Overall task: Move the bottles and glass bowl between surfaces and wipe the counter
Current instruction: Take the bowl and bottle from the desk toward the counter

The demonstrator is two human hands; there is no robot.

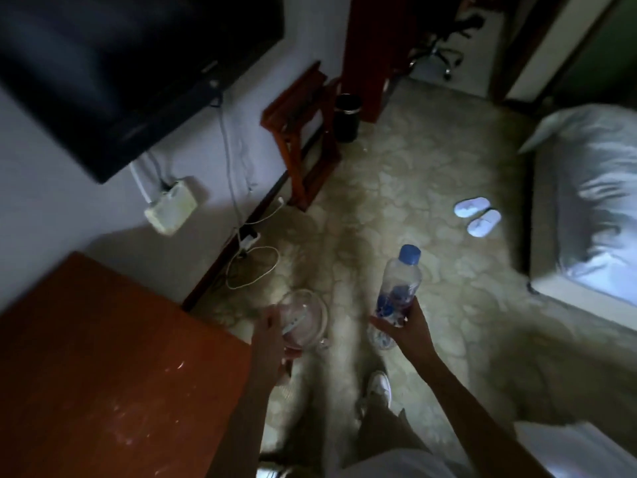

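Note:
My left hand point(272, 334) grips a clear glass bowl point(308, 313) by its near rim, holding it over the floor just past the corner of the reddish-brown counter point(103, 357). My right hand point(401, 327) holds a clear plastic bottle point(400, 286) with a blue cap and blue label, tilted up and away from me. A second clear bottle point(381, 338) seems to hang below the same hand, mostly hidden. White smears and specks mark the counter top.
A dark TV point(103, 63) hangs on the left wall above a white box point(170, 207) and loose cables point(251, 267). A wooden rack point(300, 132) and black bin point(347, 117) stand further back. White slippers point(477, 217) lie beside the bed point(586, 208) at right.

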